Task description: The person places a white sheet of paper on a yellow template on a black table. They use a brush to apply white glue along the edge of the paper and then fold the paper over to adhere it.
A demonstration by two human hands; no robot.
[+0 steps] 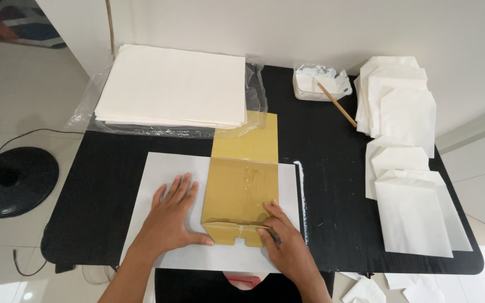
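A white paper sheet lies on the black table in front of me. On it rests a long yellow-brown cardboard template with a notched near end. My left hand lies flat and spread on the sheet, thumb touching the template's near left corner. My right hand presses its fingertips on the template's near right corner, fingers together. A line of white glue runs along the sheet's right edge.
A thick stack of white sheets on clear plastic wrap sits at the back left. A white tub of paste with a wooden stick stands at the back. Several finished white paper bags lie along the right. A fan base stands on the floor at left.
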